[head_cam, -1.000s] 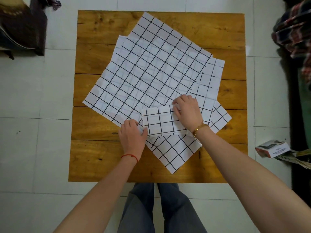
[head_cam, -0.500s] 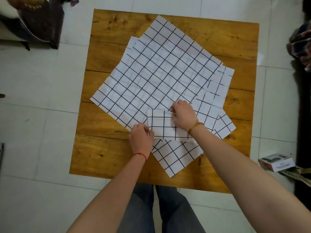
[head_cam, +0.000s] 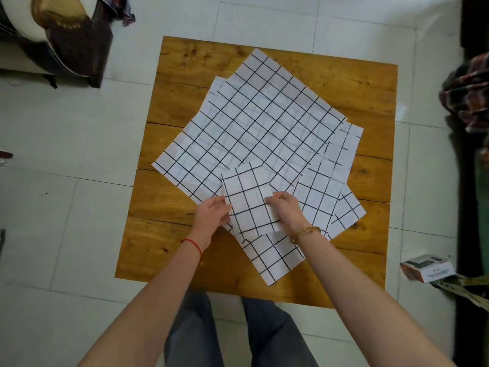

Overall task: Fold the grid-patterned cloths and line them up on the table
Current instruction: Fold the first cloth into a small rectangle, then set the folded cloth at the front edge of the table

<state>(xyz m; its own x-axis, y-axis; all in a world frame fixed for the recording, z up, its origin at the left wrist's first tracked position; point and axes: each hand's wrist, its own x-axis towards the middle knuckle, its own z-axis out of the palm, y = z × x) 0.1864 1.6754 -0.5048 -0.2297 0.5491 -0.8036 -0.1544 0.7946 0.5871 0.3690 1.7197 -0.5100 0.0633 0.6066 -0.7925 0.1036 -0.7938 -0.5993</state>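
Folded cloth (head_cam: 250, 201), white with a black grid, sits between the two hands near the front middle of the wooden bench (head_cam: 185, 62), tilted a little and lying over the other cloths. Left hand (head_cam: 213, 214) grips its left edge, the fingers (head_cam: 225, 207) closed onto the cloth with the thumb on top; a red string circles that wrist. Right hand (head_cam: 287, 210) pinches the right edge, its fingers (head_cam: 274, 198) curled tight on the cloth, a gold bracelet at the wrist. Beyond the fingers a large open cloth (head_cam: 254, 123) lies spread at an angle across the middle of the bench, covering another sheet whose corner shows at its far left. Right of the right fingers more grid cloths (head_cam: 330, 181) lie fanned out flat, and one more cloth (head_cam: 275, 258) pokes out beneath the wrists toward the person. A small box (head_cam: 427, 267) rests on the tiled floor (head_cam: 66, 221), well to the right of the bench.
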